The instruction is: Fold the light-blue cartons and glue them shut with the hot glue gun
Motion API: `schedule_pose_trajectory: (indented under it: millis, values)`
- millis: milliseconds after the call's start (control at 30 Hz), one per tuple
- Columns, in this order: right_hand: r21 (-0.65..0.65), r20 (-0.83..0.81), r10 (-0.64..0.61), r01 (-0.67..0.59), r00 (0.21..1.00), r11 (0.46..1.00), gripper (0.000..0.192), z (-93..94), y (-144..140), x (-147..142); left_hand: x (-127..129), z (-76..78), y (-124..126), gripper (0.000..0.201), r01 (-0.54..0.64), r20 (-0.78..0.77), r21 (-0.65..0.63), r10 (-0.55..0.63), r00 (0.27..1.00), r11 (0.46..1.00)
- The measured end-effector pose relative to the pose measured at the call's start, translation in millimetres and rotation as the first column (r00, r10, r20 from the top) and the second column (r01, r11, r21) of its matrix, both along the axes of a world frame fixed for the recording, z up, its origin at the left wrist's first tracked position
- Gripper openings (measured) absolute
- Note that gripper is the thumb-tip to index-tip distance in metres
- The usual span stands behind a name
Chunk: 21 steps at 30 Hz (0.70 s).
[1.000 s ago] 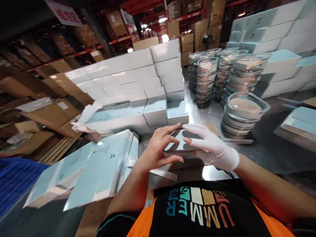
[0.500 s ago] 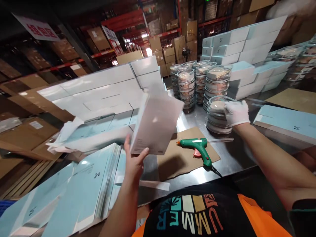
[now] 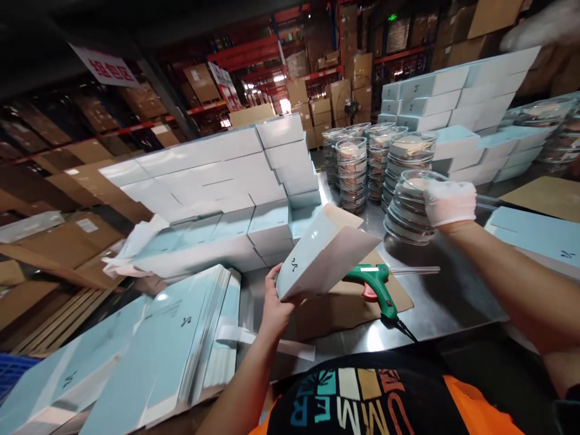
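We hold a pale blue box in our bare left hand, fingers clamped on its lower corner. The box is tilted above the desk, just over a sheet of brown cardboard, with its open end turned up and away from us; we cannot see inside it.

Our gloved right hand rests on top of the nearest stack of clear lidded bowls, fingers curled over the rim of the top bowl. Each bowl holds something pale and flat, too blurred to name. More stacks of the same bowls stand behind it, close together, and another group stands far right.

A green glue gun lies on the cardboard, just right of the box, with a glue stick jutting from its back end.

Flat unfolded cartons lie fanned at our left. Closed boxes are stacked in rows behind them, and more beyond the bowls. Brown shipping cartons fill the racks in the background.
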State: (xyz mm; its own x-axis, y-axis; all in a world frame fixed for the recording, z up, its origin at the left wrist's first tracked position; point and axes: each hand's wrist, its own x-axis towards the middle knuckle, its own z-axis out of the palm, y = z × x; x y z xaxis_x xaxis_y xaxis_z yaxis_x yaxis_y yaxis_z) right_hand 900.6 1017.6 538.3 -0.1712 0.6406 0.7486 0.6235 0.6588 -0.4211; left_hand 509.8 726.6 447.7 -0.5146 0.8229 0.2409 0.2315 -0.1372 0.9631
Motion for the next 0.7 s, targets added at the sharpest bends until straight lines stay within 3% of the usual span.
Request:
schedule_pose_trajectory:
  millis: [67, 133, 300, 500, 600, 700]
  values:
    - [0.01, 0.04, -0.132, 0.132, 0.99, 0.991, 0.04, 8.1, -1, -1, 2, -3.1, 1, 0.094, 0.005, 0.011, -0.005, -0.005, 1.0, 1.0]
    - [0.015, 0.089, -0.184, 0.184, 0.979, 0.983, 0.041, 13.9, -3, -3, 3, -4.8, 1, 0.094, 0.015, 0.021, -0.006, -0.014, 1.0, 1.0]
    - [0.0, 0.209, -0.139, 0.143, 0.968, 0.99, 0.035, 24.3, -11, -15, 3, -6.1, 0, 0.096, 0.017, 0.023, -0.025, -0.016, 1.0, 1.0]
    - [0.007, 0.188, -0.183, 0.185, 0.965, 0.983, 0.035, 51.9, -34, -32, -1, -14.4, 1, 0.094, -0.04, -0.044, 0.007, 0.04, 0.998, 0.999]
    - [0.039, 0.181, -0.101, 0.096, 0.978, 0.995, 0.041, 70.9, -69, -30, -8, -18.3, 1, 0.091, -0.099, -0.065, 0.014, 0.099, 0.993, 0.995]
    - [-0.066, 0.117, 0.207, -0.2, 0.971, 0.978, 0.06, 88.7, -114, -31, -13, -22.6, 0, 0.091, -0.139, -0.067, 0.038, 0.141, 0.988, 0.99]
